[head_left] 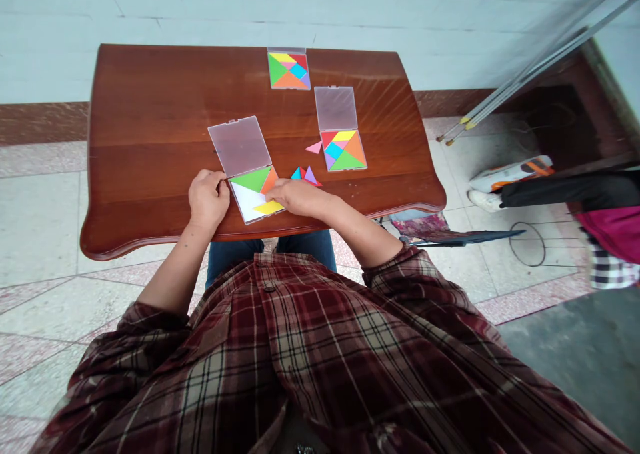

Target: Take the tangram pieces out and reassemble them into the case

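Head view. Left hand (208, 197), fingers curled, rests against the left edge of an open clear-plastic tangram case (240, 147); any pinch cannot be told. Right hand (295, 197), fingers pressed together and extended, lies over the case's white tray (243, 199), beside an orange plastic piece (269, 179). A green triangle (251, 179) and yellow triangle (268, 207) sit in the tray. Loose teal, purple and red triangles (305, 176) lie just right, on a polished reddish-brown wooden table (150, 107).
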`<state>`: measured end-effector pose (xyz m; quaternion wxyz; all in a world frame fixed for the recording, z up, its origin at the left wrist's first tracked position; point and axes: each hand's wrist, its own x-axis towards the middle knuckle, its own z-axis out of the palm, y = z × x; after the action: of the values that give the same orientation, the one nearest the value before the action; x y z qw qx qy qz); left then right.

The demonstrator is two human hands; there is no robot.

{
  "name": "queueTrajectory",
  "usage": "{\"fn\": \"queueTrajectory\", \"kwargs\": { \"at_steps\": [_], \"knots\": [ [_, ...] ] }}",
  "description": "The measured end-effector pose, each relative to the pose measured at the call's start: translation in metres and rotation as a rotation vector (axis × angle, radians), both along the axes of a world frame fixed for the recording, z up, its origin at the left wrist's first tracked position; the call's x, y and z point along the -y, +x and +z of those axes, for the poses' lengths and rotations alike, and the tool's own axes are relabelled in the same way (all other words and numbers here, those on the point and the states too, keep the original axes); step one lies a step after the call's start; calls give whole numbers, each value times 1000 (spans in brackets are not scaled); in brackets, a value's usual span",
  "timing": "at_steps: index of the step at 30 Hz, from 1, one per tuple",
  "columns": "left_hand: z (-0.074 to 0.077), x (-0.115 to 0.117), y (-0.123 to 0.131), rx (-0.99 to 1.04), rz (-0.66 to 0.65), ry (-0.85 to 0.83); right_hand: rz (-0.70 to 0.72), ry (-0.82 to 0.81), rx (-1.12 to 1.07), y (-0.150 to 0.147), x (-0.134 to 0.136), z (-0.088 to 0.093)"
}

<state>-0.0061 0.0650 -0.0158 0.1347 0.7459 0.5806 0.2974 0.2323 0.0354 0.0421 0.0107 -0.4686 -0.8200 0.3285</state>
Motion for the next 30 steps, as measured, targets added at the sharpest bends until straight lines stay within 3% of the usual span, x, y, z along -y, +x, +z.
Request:
{"fn": "queueTrajectory", "kwargs": {
  "at_steps": [5,16,22,30],
  "knots": [
    [1,1,1,9,4,-25,9,-30,112,-2,-3,5],
    [2,1,1,-26,22,-20,32,46,-11,-8,-1,4],
    [4,2,2,-15,16,-33,75,49,49,-24,5,5],
    [2,2,1,-12,17,-3,94,56,61,-21,8,7]
  ]
}}
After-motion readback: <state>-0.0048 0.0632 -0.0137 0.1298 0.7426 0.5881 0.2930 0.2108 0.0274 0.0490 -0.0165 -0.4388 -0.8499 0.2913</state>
